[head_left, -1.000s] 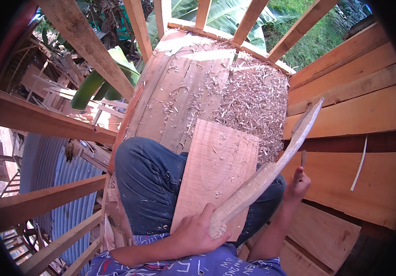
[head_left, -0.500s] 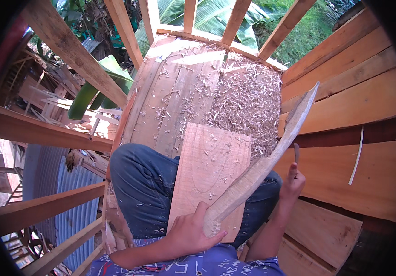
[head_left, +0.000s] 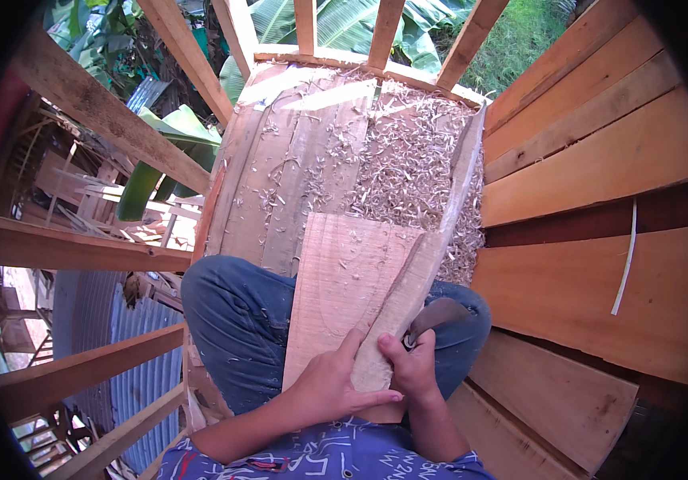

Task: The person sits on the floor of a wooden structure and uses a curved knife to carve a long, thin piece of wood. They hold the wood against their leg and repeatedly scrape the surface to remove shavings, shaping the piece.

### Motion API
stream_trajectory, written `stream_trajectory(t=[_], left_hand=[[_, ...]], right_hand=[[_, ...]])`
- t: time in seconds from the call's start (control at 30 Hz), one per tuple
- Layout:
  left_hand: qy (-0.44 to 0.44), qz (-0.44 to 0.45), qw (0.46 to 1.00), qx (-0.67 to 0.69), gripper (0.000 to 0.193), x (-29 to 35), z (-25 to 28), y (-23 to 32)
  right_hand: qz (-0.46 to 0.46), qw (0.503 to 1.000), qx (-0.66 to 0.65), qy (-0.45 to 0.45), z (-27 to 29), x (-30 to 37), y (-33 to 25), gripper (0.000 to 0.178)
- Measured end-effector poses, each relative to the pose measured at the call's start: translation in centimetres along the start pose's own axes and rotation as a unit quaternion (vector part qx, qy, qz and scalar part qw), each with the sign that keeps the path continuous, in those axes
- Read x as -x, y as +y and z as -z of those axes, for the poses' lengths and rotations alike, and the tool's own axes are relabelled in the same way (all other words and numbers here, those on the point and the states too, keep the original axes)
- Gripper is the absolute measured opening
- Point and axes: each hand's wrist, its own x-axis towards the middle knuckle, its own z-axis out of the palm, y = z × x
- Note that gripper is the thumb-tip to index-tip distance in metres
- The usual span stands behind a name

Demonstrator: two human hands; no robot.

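A long, curved piece of pale carved wood (head_left: 414,282) slants from my lap up toward the far right, its tip over the shavings. My left hand (head_left: 326,378) is wrapped round its near end from the left side. Gripped in my right hand (head_left: 414,370) is a knife (head_left: 438,314), its dark blade beside the wood's right edge, over my right knee; the fist hides most of its handle. My right thumb lies close to the wood, whether touching I cannot tell. Under the carved wood a flat board (head_left: 340,276) rests across my lap.
Curled wood shavings (head_left: 408,160) cover much of the plank floor (head_left: 240,216) ahead. Slatted wooden rails (head_left: 80,248) rise on the left and far side; a plank wall (head_left: 584,288) stands close on the right, with a thin pale strip (head_left: 624,256) against it.
My right hand has come left and down to the carved wood, bringing the knife blade beside it. The carved wood has swung more upright, its tip moving left.
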Motion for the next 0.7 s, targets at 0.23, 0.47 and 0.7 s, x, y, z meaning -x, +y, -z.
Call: stream_trajectory(t=[0.23,0.47,0.7], left_hand=[[-0.177,0.109,0.875,0.438,0.046,-1.3,0.2,-2.9],[-0.170,0.056,0.892,0.416,0.050,-1.0,-0.1,-1.3],[-0.070,-0.002,0.950,0.305,0.050,-0.5,-0.4,-1.0]], right_hand=[[-0.012,0.998,0.058,0.010,0.3,0.2,-0.7,0.026],[0.058,0.955,0.290,-0.008,3.2,0.2,-2.9,0.028],[0.151,0.804,0.573,0.043,3.8,1.6,-3.3,0.012]])
